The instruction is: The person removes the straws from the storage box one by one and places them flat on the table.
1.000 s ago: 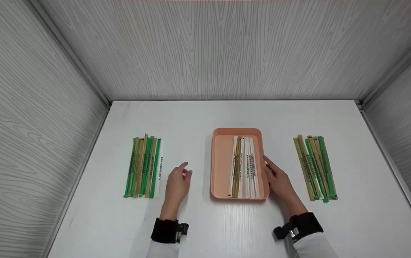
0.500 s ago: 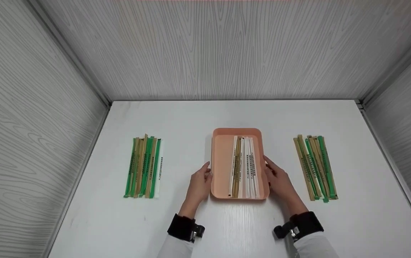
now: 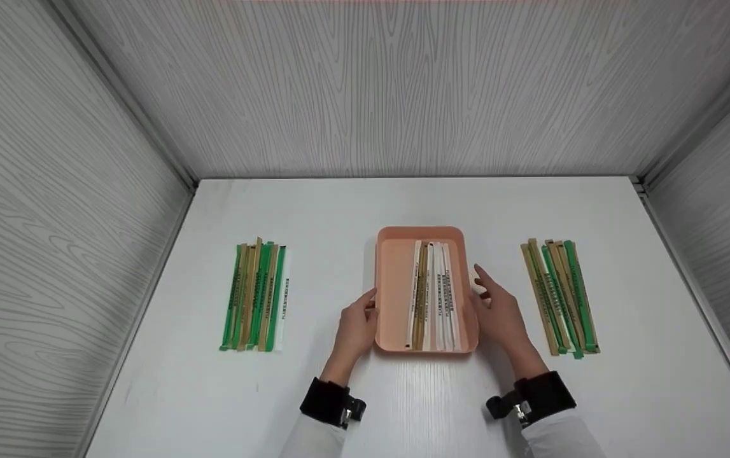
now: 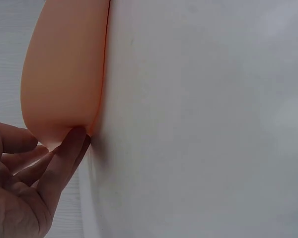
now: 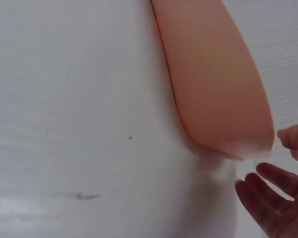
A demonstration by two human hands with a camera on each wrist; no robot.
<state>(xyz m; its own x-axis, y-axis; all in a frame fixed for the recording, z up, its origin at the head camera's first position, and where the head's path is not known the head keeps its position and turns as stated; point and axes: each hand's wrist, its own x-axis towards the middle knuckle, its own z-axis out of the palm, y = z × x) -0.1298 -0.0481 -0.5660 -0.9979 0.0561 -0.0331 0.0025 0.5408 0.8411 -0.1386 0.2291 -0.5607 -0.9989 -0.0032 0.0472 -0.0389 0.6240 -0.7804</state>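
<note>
A salmon-pink tray [image 3: 394,292] lies on the table, with several slim white wrapped sticks [image 3: 444,296] and a brown one [image 3: 421,296] side by side in its right half. They look like wrapped straws. My left hand [image 3: 355,327] holds the tray's left side; in the left wrist view its thumb meets the rim and its fingers [image 4: 64,156] touch the lower outer wall. Beside the tray's right side is my right hand [image 3: 500,318]. Its fingers [image 5: 260,201] are spread and apart from the wall in the right wrist view, and its thumb is close to the rim.
To the left lies a row of green, brown and white wrapped sticks [image 3: 255,296]. Another group of green and brown sticks [image 3: 561,298] lies at the right, slightly slanted. Grey wood-grain panels [image 3: 365,89] stand around the white table [image 3: 333,210].
My left hand has moved right from beside the left row to the tray's left side. The right hand's fingers have lifted away from the tray's right edge. The tray stays in place.
</note>
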